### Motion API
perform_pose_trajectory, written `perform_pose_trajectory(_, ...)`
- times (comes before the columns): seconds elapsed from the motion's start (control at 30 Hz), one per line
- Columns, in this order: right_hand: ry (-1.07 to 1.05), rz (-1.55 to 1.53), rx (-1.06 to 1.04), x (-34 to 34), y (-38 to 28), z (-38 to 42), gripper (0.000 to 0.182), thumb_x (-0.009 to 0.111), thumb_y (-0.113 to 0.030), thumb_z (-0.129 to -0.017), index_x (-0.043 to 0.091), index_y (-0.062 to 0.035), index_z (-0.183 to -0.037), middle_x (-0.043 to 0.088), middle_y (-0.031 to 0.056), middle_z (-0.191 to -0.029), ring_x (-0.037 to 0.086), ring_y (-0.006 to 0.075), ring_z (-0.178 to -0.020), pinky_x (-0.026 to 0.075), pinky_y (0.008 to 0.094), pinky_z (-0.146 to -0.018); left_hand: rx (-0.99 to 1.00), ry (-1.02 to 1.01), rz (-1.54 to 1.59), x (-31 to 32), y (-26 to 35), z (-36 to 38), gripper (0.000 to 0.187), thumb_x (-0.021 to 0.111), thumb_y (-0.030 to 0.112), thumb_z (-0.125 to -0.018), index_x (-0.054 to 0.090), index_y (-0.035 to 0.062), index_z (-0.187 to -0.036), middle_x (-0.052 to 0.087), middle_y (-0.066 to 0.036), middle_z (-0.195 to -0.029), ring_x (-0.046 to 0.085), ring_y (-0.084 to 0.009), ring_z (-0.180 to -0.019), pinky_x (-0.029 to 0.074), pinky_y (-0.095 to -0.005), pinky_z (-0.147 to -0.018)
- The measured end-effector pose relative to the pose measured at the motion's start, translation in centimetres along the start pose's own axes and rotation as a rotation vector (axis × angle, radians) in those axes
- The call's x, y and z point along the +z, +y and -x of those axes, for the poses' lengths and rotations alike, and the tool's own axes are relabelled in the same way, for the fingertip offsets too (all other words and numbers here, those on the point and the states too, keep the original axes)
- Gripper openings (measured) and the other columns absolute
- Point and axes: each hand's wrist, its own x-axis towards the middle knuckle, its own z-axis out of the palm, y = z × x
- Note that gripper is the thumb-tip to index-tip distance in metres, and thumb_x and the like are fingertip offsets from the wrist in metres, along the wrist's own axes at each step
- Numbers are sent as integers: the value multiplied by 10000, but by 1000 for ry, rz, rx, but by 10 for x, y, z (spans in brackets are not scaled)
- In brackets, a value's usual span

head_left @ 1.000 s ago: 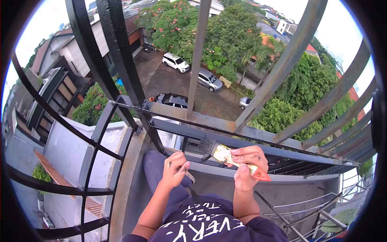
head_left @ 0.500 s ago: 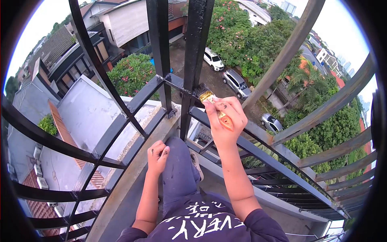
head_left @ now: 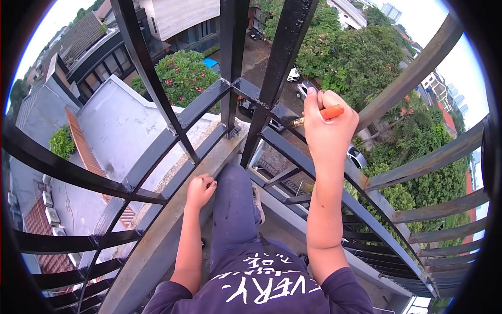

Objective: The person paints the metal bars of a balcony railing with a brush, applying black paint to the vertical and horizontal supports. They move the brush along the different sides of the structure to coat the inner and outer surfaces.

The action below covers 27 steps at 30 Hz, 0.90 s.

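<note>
My right hand (head_left: 330, 123) is wrapped round a paintbrush (head_left: 333, 111) with an orange handle. The brush points left, its bristle end close to the black railing (head_left: 268, 97) just right of the corner upright. Whether the bristles touch the metal is hard to tell. Glossy black paint covers the bars at the centre and left, while a bar (head_left: 413, 78) on the right looks brown and worn. My left hand (head_left: 201, 190) is closed beside my knee, near the concrete ledge (head_left: 172, 225); what it holds, if anything, is hidden.
Through the bars, far below, are a flat grey roof (head_left: 117, 131), trees (head_left: 361, 57), parked cars and houses. Curved bars close in the left and right sides. My bent leg (head_left: 232, 209) is against the ledge below the railing corner.
My right hand has turned over and moved right and up, with the brush now pointing left. The whole view has shifted slightly. My left hand remains closed near my knee.
</note>
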Motion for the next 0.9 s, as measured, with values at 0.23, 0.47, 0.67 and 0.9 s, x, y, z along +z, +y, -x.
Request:
perform_pose_trajectory(0.23, -70, 29, 63, 14, 7, -1, 383, 701, -46, -877, 414, 31, -636, 400, 140, -585, 335, 248, -508, 330, 374, -519, 68, 93, -7, 6, -9, 1, 216, 668, 167, -755, 587, -13, -669, 505, -139, -672, 559, -350, -658, 433, -453, -605)
perform_pose_trajectory(0.47, 11, -155, 158, 17, 2, -2, 404, 722, -88, -894, 450, 16, -613, 459, 70, -559, 404, 147, -442, 350, 341, -483, 58, 110, -51, 9, -10, 1, 203, 677, 169, -747, 612, -4, -663, 529, -132, -672, 579, -343, -662, 461, -451, -616)
perform_pose_trajectory(0.67, 80, -211, 137, 14, -1, 0, 395, 720, -86, -886, 442, 16, -625, 443, 90, -558, 396, 198, -482, 366, 358, -523, 48, 142, -79, 13, -10, 1, 201, 669, 169, -739, 615, -9, -662, 549, -147, -681, 599, -354, -667, 473, -455, -615)
perform_pose_trajectory(0.9, 28, -47, -8, 13, 5, -5, 397, 713, -76, -878, 423, 23, -627, 409, 134, -556, 313, 245, -498, 345, 368, -513, 24, 124, -95, 17, -11, -1, 206, 663, 174, -726, 624, -19, -664, 548, -154, -677, 598, -361, -655, 474, -456, -609)
